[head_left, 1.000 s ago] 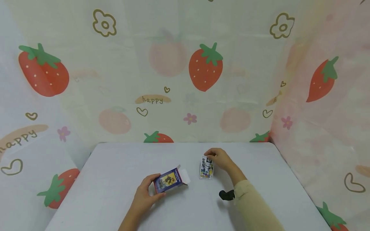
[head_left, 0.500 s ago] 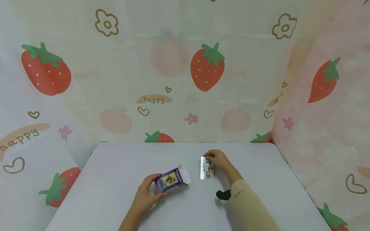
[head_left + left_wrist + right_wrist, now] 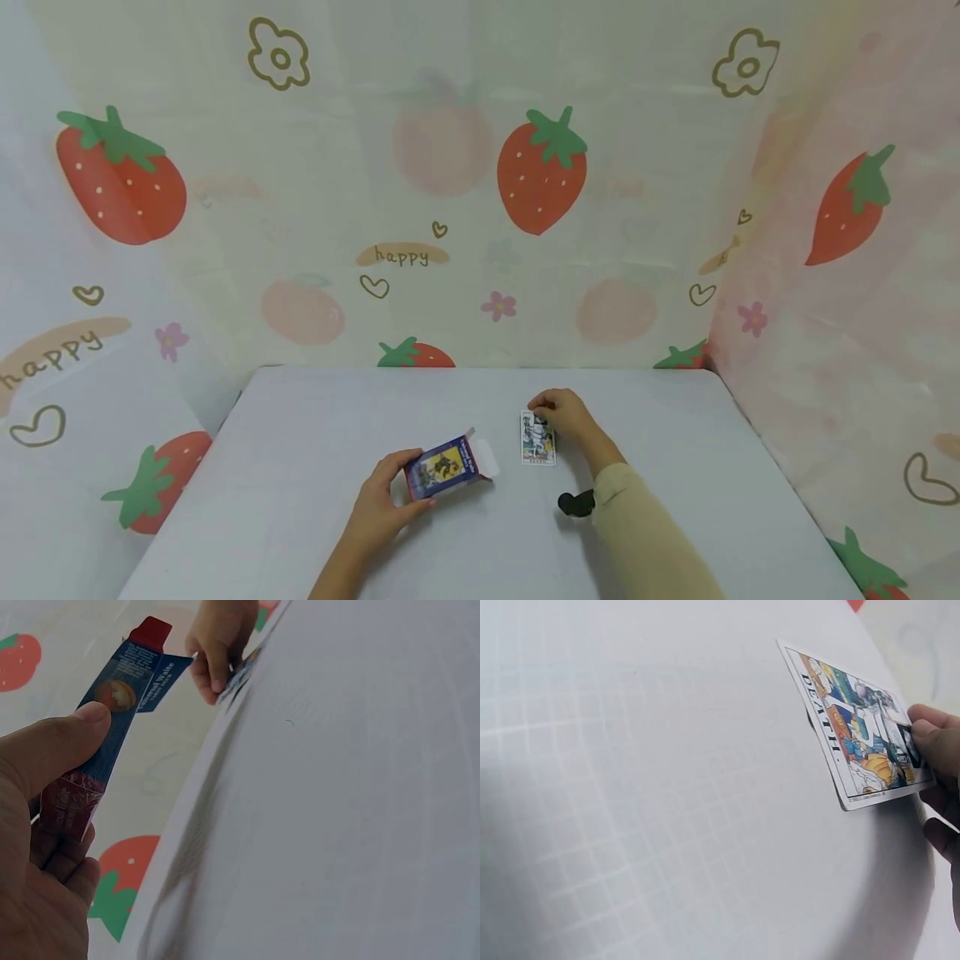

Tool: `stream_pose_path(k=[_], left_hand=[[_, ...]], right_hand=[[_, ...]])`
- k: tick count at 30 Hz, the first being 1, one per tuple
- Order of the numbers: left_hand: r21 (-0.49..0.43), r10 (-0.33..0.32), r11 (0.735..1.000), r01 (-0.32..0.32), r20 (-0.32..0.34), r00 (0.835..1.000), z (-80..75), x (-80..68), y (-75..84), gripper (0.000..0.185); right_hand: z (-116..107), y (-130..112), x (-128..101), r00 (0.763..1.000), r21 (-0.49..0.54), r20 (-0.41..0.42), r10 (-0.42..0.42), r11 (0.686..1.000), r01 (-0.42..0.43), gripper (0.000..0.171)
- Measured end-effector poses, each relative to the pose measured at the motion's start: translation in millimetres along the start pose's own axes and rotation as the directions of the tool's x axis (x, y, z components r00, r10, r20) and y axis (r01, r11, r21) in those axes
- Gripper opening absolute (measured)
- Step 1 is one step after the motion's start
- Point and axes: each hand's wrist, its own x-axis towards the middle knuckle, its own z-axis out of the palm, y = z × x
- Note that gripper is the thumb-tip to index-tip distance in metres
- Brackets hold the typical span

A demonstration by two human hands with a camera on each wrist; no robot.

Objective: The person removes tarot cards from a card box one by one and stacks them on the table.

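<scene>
Head view: my left hand (image 3: 378, 508) grips blue cardboard card box (image 3: 442, 467), flap open; right hand (image 3: 564, 414) pinches glossy illustrated card (image 3: 537, 438) on pale gridded tablecloth (image 3: 300, 467).

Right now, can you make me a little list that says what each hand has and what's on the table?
left hand: grips a small blue cardboard card box, its end flap open
right hand: pinches the top of a glossy picture card printed DEATH, its face up
card and box: apart, card to the right of the box
surface: pale grey table
backdrop: cloth with red strawberries
</scene>
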Motion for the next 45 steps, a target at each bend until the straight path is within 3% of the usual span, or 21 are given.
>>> stream_pose_path(k=[14, 24, 31, 36, 45], left_hand=[[0.014, -0.005, 1.0, 0.005, 0.003, 1.0, -0.6, 0.1, 3.1, 0.079], [0.011, 0.001, 1.0, -0.001, 0.005, 1.0, -0.1, 2.5, 5.4, 0.078], [0.004, -0.021, 1.0, 0.021, 0.005, 1.0, -0.6, 2.5, 6.4, 0.077], [0.006, -0.023, 1.0, 0.023, 0.003, 1.0, -1.6, 1.1, 6.7, 0.077], [0.017, 0.048, 0.999, -0.048, -0.02, 0.999, -3.2, -1.7, 5.1, 0.076]], right_hand=[[2.6, -2.3, -0.5, 0.998, -0.071, -0.041, -0.038, 0.997, 0.035, 0.008], [-4.0, -3.1, -6.4, 0.995, 0.006, -0.075, -0.062, 0.998, 0.063, 0.012], [-7.5, -12.0, -23.1, 0.988, -0.02, -0.136, -0.072, 0.997, 0.07, 0.013], [-5.8, -23.4, -39.4, 0.982, 0.029, -0.18, -0.051, 0.998, 0.057, 0.013], [-0.2, -46.8, -61.4, 0.965, 0.089, -0.239, -0.103, 0.988, 0.127, 0.015]])
